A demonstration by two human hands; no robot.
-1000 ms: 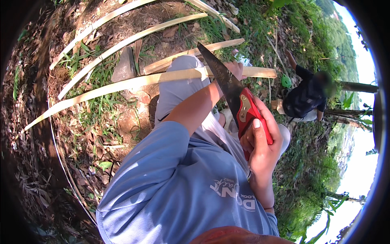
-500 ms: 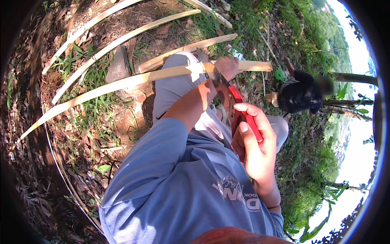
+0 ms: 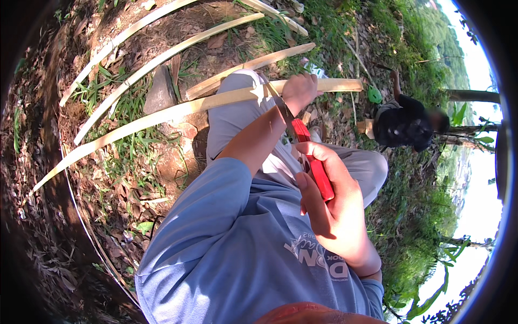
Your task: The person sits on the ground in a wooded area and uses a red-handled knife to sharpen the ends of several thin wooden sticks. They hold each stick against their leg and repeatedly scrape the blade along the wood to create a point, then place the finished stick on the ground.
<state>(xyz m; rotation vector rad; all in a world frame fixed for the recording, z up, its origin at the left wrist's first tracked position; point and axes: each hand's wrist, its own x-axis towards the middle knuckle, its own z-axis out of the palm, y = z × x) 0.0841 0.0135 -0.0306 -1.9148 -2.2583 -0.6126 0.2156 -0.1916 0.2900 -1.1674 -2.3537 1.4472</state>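
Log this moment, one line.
left hand: gripping pale strip | right hand: holding red-handled saw | blade: at strip | strip: across left leg

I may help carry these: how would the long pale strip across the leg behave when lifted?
The long pale strip is probably light for its length, looking thin and narrow. Its far end may flex, as much of it extends past the leg. It could swivel if released, as only the left hand visibly grips it.
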